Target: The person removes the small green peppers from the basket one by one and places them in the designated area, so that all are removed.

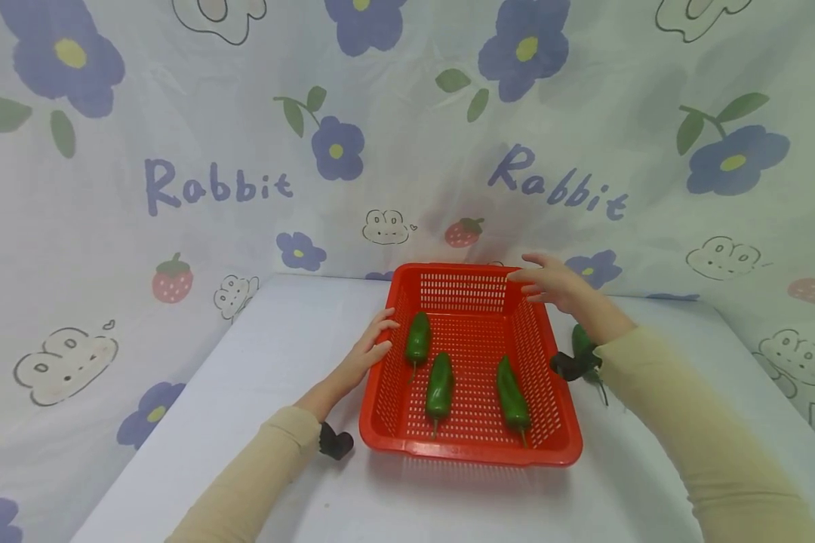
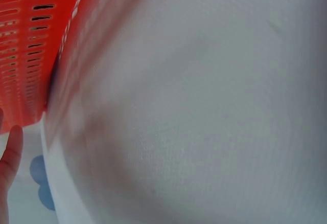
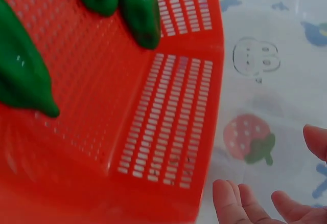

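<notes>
A red perforated plastic basket [image 1: 472, 451] stands on the table with three green peppers inside: one at the left wall [image 1: 417, 338], one near the middle [image 1: 439, 386] and one toward the right [image 1: 512, 396]. My left hand [image 1: 368, 351] is at the basket's left rim, its fingers relaxed and reaching along the edge. Over the back right corner is my right hand [image 1: 553, 285], fingers spread and holding nothing; in the right wrist view its fingertips [image 3: 225, 198] show just outside the red rim [image 3: 217, 81].
Another green pepper [image 1: 580, 339] lies on the white table [image 1: 299, 317] right of the basket, partly hidden by the right wrist and its black strap [image 1: 576, 365]. A white printed cloth [image 1: 407, 151] with flowers and rabbits hangs behind the table.
</notes>
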Demonstrator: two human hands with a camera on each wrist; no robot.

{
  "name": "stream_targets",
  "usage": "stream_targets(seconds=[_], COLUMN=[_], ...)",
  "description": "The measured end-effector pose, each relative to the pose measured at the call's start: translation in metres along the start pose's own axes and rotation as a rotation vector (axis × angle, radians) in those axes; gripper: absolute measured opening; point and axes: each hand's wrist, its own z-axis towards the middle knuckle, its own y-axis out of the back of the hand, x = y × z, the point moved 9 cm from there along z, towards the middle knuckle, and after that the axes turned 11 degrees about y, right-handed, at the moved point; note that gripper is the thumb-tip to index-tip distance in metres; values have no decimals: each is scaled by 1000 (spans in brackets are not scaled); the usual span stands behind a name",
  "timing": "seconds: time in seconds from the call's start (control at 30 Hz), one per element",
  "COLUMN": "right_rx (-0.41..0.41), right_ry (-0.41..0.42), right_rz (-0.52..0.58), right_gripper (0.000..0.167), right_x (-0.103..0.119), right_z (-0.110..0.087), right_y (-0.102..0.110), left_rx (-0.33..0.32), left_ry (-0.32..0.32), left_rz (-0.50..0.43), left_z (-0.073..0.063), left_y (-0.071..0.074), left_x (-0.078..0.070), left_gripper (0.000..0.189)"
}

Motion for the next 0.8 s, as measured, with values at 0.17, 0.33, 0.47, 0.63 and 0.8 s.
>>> stream_targets(seconds=[0.17,0.33,0.47,0.63,0.8], right_rx=[5,16,26,9,6], right_ry=[11,14,-18,-55,-51], right_rz=[27,105,180,192,191], right_gripper=[75,72,71,70,69], right_x=[-3,-6,-11,-17,-22], right_z=[8,17,23,27,31], right_y=[-18,-39,-56,-70,-84], left_rx=[1,-1,3,-5,-14], left_ry=[8,12,10,1,-12], left_rz=[21,18,18,20,25], left_z=[-4,-4,-4,-4,-3], left_y=[-2,-2,-3,-3,-2], left_x=[-10,-10,-9,-9,-9], left_gripper=[36,38,39,38,37])
